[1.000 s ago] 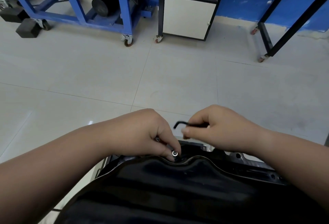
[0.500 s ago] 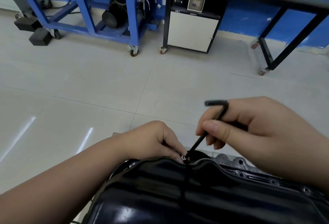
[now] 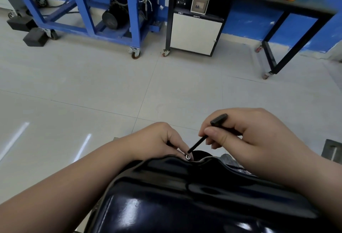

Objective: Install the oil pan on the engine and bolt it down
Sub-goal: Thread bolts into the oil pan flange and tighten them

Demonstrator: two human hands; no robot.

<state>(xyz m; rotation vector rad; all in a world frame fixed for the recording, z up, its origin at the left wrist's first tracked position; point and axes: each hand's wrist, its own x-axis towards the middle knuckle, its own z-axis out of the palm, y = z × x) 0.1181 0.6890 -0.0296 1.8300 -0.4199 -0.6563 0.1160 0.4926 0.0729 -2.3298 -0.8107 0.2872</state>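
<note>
Pan: the black pan (image 3: 185,195) is lying low in the view on the engine, whose grey rim (image 3: 228,158) is showing just past the pan's far edge.
Bolt: a small silver bolt (image 3: 188,156) is standing at the pan's far lip, socket head facing up.
Left hand: the left hand (image 3: 157,140) is pinching the bolt between thumb and fingertip, steadying it.
Right hand: the right hand (image 3: 255,136) is gripping a black hex key (image 3: 200,141) with thumb and curled fingers. The key's tip is pointing at the bolt head from close above; whether it is touching, I cannot tell.
Handling, pan: it is looking like stiff, fairly heavy pressed metal with a glossy, slippery skin, so gripping the flange edges is probably safer than the smooth belly.
Handling, bolt: being tiny and light, it is likely to drop or cross-thread, so it is best held by the head.
</note>
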